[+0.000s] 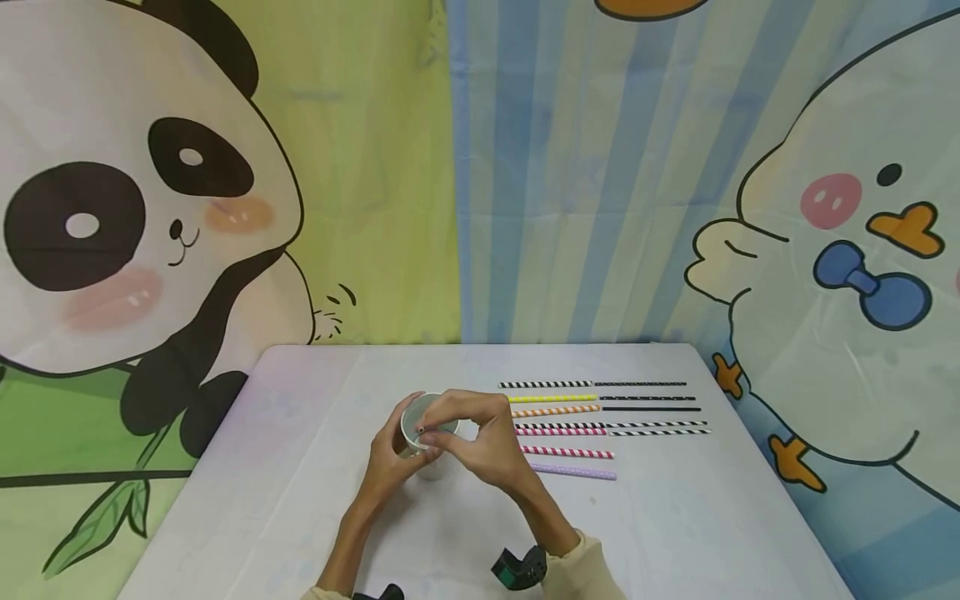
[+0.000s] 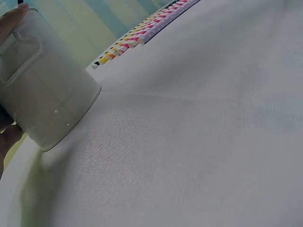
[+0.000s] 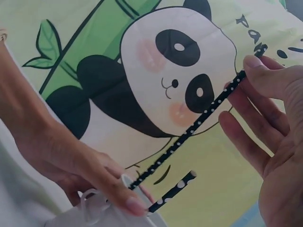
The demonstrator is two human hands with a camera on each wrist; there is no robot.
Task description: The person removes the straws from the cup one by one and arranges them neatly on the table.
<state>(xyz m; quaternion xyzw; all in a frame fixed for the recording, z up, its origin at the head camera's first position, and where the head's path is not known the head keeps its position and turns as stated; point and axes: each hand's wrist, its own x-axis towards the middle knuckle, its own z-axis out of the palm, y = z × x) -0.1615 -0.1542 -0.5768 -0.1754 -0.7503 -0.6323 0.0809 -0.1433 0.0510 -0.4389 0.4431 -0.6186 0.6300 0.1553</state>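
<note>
My left hand (image 1: 392,462) holds a pale, whitish cup (image 2: 59,90) with a loop handle, its thumb and fingers around the side. Above the cup's rim, my right hand (image 3: 279,118) pinches the upper end of a black paper straw (image 3: 189,130) with small white dots. That straw slants down, and its lower end is inside the cup. A second black straw (image 3: 175,191) with larger white dots stands in the cup and leans against the rim. In the head view the right hand (image 1: 483,437) covers part of the cup's opening.
Several patterned straws lie in rows on the white table, right of the hands: a yellow straw (image 1: 553,399), an orange-striped straw (image 1: 555,412), a pink-striped straw (image 1: 570,452), a lilac straw (image 1: 573,472) and black-and-white straws (image 1: 660,432). A cartoon-printed curtain (image 1: 375,167) hangs behind the table.
</note>
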